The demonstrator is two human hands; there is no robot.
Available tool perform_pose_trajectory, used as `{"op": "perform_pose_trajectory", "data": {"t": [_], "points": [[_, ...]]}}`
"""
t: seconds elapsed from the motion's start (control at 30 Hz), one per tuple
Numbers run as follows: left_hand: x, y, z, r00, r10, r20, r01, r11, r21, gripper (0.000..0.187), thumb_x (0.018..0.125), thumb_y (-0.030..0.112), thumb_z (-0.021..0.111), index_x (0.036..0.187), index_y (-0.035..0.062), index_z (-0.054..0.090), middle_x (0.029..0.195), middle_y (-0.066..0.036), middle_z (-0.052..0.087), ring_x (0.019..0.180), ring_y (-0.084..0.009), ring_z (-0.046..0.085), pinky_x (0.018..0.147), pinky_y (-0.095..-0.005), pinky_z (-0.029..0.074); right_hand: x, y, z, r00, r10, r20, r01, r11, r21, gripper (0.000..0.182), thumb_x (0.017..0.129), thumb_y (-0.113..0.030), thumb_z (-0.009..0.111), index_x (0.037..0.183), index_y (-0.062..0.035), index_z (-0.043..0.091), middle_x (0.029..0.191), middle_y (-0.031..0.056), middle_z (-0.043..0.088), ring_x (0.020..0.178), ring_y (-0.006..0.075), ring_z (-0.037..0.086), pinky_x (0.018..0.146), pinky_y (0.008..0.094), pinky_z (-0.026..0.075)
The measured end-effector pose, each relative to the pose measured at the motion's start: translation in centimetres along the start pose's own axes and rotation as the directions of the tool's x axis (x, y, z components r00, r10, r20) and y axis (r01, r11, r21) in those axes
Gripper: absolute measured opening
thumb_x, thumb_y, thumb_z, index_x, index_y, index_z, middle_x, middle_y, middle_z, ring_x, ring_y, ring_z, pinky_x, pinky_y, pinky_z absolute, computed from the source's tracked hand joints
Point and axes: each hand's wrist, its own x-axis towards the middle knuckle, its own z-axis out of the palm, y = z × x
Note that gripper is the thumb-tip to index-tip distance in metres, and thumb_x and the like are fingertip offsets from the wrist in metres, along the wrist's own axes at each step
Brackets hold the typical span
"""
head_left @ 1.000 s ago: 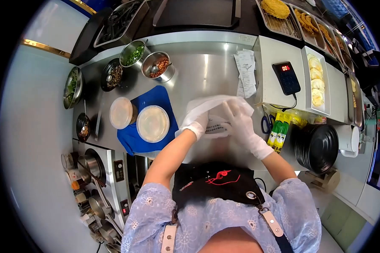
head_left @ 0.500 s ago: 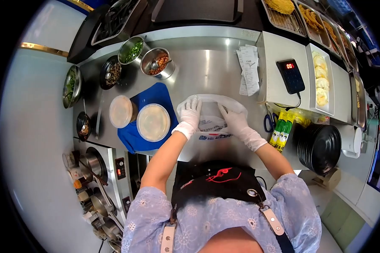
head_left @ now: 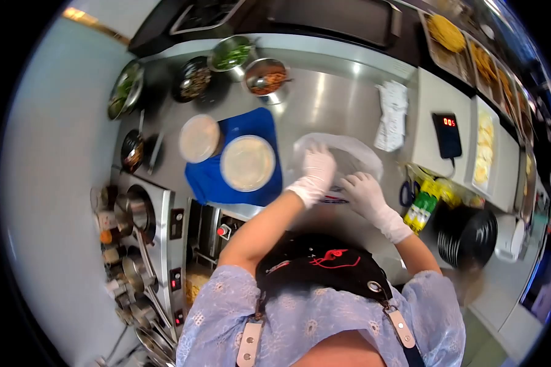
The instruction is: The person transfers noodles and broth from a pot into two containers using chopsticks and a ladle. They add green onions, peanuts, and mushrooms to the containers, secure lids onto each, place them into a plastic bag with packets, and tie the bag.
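A white, translucent plastic bag (head_left: 352,150) lies spread on the steel counter, its mouth forming a loose ring. My left hand (head_left: 317,172), in a white glove, rests on the bag's left side with its fingers apart. At the bag's lower right edge is my gloved right hand (head_left: 368,196), its fingers bent and blurred, so any hold on the plastic cannot be made out. Left of the bag, a large lidded round container (head_left: 248,163) stands on a blue cloth (head_left: 266,125), with a smaller lidded container (head_left: 200,138) at the cloth's left edge.
Behind stand metal bowls of chopped greens (head_left: 231,56) and reddish filling (head_left: 267,82). Paper receipts (head_left: 392,116) and a black timer (head_left: 447,136) are at the right, above scissors (head_left: 409,192), green-yellow packets (head_left: 423,208) and stacked black plates (head_left: 468,237). Burners with pots flank the left.
The camera view has shifted, so the counter items appear further right. My right hand has moved from the bag's right inner side to its lower edge, its fingers now bent.
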Motion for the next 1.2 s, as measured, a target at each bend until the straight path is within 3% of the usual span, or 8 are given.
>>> {"op": "perform_pose_trajectory", "data": {"t": [0.17,0.23,0.37,0.47,0.57,0.8,1.07,1.2], "points": [[-5.9,-7.2,-8.7,0.917,-0.198,-0.345,-0.080,0.757,-0.648,0.007,0.080,0.015,0.062,0.081,0.0096,0.067,0.080,-0.009,0.064,0.079,-0.0260,0.065,0.072,-0.0354,0.050,5.6,-2.6,-3.9,0.942,0.163,-0.294,-0.094,0.967,0.235,0.018,0.074,-0.005,0.063,0.093,-0.0050,0.064,0.086,0.0079,0.064,0.082,0.0266,0.061,0.072,0.0362,0.049],[-8.4,-13.2,-6.8,0.667,-0.534,-0.520,-0.138,0.596,-0.791,0.009,0.084,0.014,0.062,0.089,0.0070,0.067,0.085,-0.011,0.066,0.080,-0.0265,0.065,0.074,-0.0350,0.050,10.2,-5.1,-5.8,0.893,0.329,-0.308,-0.109,0.820,0.562,0.017,0.076,-0.001,0.061,0.093,-0.0022,0.065,0.089,0.0118,0.066,0.083,0.0285,0.063,0.073,0.0338,0.050],[-12.8,-27.8,0.2,0.305,-0.891,-0.336,0.167,0.397,-0.902,0.015,0.087,0.011,0.061,0.098,0.0016,0.064,0.088,-0.015,0.064,0.079,-0.0255,0.062,0.075,-0.0352,0.049,21.4,-8.8,-2.2,0.925,0.341,0.170,-0.285,0.323,0.902,0.018,0.084,-0.005,0.058,0.100,0.0020,0.064,0.088,0.0070,0.067,0.084,0.0102,0.059,0.075,0.0255,0.047],[-13.3,-35.2,8.5,0.339,-0.926,0.168,0.300,-0.063,-0.952,0.038,0.087,0.018,0.064,0.116,-0.0040,0.053,0.090,-0.013,0.063,0.076,-0.0224,0.060,0.073,-0.0344,0.050,30.2,-10.2,3.8,0.905,0.275,0.326,-0.401,0.291,0.868,0.021,0.084,-0.009,0.060,0.101,0.0031,0.062,0.085,0.0090,0.065,0.077,0.0146,0.061,0.067,0.0267,0.050],[-13.9,-36.2,7.4,0.641,-0.448,0.623,0.236,-0.657,-0.716,0.048,0.087,0.019,0.066,0.122,-0.0076,0.047,0.104,-0.019,0.061,0.092,-0.0273,0.063,0.078,-0.0399,0.054,35.4,-11.5,8.5,0.776,0.325,0.541,-0.616,0.204,0.761,0.021,0.085,-0.013,0.062,0.099,0.0028,0.061,0.085,0.0094,0.064,0.073,0.0154,0.060,0.063,0.0272,0.051],[-13.5,-33.9,8.6,0.690,-0.500,0.523,0.045,-0.692,-0.721,0.010,0.089,0.005,0.059,0.094,-0.0015,0.052,0.095,-0.015,0.061,0.084,-0.0257,0.065,0.077,-0.0359,0.056,36.3,-12.2,9.8,0.696,0.215,0.685,-0.704,0.011,0.710,0.014,0.087,-0.010,0.063,0.093,0.0017,0.059,0.079,0.0114,0.065,0.072,0.0201,0.066,0.067,0.0302,0.056],[-13.6,-31.0,5.7,0.776,-0.310,0.550,0.114,-0.789,-0.604,0.044,0.087,0.021,0.066,0.113,-0.0101,0.052,0.109,-0.021,0.060,0.102,-0.0279,0.062,0.089,-0.0360,0.050,36.4,-12.5,8.7,0.616,0.229,0.754,-0.773,-0.005,0.634,0.016,0.087,-0.015,0.063,0.094,-0.0014,0.062,0.083,0.0088,0.066,0.078,0.0176,0.064,0.075,0.0305,0.052],[-12.1,-29.3,4.9,0.764,-0.243,0.598,0.099,-0.871,-0.481,0.044,0.087,0.024,0.066,0.116,-0.0058,0.053,0.114,-0.017,0.060,0.102,-0.0241,0.061,0.091,-0.0324,0.047,36.7,-11.8,8.1,0.645,0.165,0.747,-0.742,0.370,0.559,0.014,0.084,-0.015,0.066,0.092,-0.0031,0.066,0.087,0.0054,0.067,0.083,0.0138,0.061,0.080,0.0272,0.046]]}}
